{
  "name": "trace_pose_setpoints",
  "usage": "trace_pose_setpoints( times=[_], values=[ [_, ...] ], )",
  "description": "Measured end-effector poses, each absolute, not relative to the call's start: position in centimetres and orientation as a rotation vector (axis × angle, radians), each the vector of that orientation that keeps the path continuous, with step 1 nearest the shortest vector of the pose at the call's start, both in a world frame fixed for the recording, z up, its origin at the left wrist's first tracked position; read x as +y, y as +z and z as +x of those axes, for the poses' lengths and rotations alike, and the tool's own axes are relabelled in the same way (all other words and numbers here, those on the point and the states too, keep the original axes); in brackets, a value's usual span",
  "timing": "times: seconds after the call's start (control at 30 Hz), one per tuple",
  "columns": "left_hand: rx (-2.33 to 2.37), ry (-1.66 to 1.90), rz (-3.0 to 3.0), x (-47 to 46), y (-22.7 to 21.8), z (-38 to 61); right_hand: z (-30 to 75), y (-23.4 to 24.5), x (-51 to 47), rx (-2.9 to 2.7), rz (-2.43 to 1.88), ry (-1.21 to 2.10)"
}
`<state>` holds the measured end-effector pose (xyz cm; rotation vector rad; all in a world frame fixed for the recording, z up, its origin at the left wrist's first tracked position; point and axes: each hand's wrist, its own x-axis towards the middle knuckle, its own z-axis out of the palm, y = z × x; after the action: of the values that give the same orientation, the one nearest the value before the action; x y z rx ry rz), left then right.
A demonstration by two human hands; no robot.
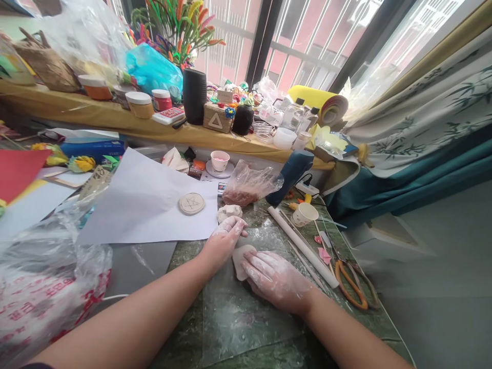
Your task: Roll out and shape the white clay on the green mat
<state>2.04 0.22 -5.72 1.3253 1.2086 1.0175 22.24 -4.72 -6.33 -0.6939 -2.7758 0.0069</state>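
A flat piece of whitish clay (pixel 239 264) lies on a clear plastic sheet (pixel 238 323) dusted with white powder. My right hand (pixel 274 277), powdered white, rests on the clay's right side with fingers stretched out and close together. Just behind the clay, my left hand (pixel 226 238) is closed, fingers curled inward; whatever may be in them is hidden. A rough lump of white clay (pixel 229 212) sits right beyond the left fingers. On a sheet of white paper (pixel 146 205) to the left lies a round clay disc (pixel 191 203) with a star scratched into it.
To the right are a white rolling rod (pixel 303 247), orange-handled scissors (pixel 350 287) and a paper cup (pixel 305 214). A bag of brown material (pixel 246 189) and a dark blue cylinder (pixel 290 177) stand behind. Jars and craft items crowd the windowsill (pixel 161 134). Plastic bags (pixel 49 292) lie left.
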Motion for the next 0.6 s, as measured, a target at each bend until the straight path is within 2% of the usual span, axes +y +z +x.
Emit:
trace_pose_setpoints(
  times=[0.13, 0.23, 0.37, 0.47, 0.6],
  values=[
    [1.163, 1.030, 1.306, 0.3, -6.6, 2.1, 21.6, -6.5, -5.4, -2.655, -0.795, 0.107],
    [1.140, 1.051, 1.298, 0.5, -7.0, 2.2, 21.7, -6.2, -5.4, -2.433, -0.916, 0.375],
    [1.115, 1.060, 1.320, 0.5, -6.6, 2.2, 21.4, -5.1, -4.4, -1.536, -1.326, 0.925],
    [1.055, 1.007, 1.358, 0.1, -6.4, 2.1, 20.3, -4.6, -4.0, -0.836, -1.192, 1.282],
    [1.110, 0.930, 1.442, -0.3, -6.5, 2.2, 18.7, -4.9, -5.0, -0.728, -0.973, 1.555]
  ],
)
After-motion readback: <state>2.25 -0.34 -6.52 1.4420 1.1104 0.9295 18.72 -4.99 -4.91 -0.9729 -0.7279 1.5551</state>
